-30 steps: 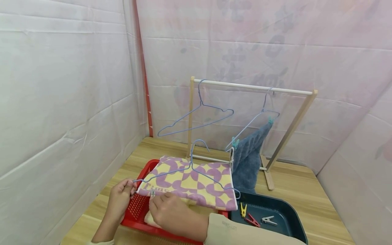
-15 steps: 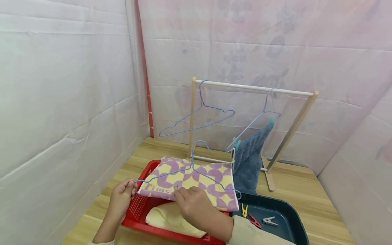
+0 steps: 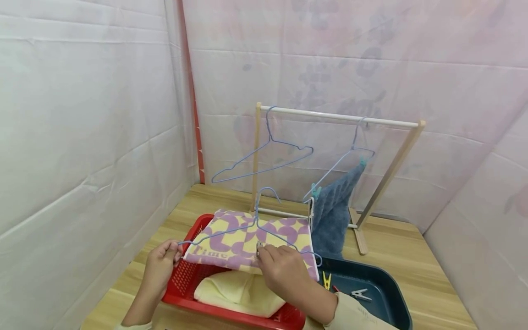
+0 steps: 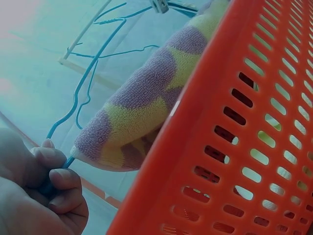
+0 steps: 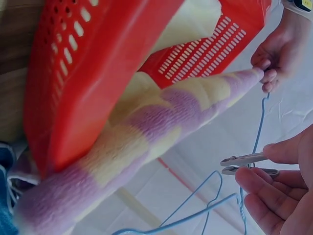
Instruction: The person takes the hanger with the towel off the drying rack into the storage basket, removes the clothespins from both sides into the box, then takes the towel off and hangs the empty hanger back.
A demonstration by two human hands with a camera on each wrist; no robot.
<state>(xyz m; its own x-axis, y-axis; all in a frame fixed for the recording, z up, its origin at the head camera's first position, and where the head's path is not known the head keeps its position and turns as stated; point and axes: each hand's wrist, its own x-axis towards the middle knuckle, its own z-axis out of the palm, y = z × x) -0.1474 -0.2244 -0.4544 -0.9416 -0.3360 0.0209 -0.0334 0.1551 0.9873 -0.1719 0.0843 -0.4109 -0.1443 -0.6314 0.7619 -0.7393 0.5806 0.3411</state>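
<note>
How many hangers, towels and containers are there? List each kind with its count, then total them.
Blue wire hangers: 3 (two on the rack, one held by the left hand)
Towels: 3 (purple-and-yellow, blue, pale yellow)
Containers: 2 (red basket, dark blue tray)
Total: 8

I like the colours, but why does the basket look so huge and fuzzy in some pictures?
In both wrist views the red basket sits right against the lens, so it looms soft and stretched; the left wrist view also looks bluish. The head view is sharp and evenly lit, its edges slightly bent.
</note>
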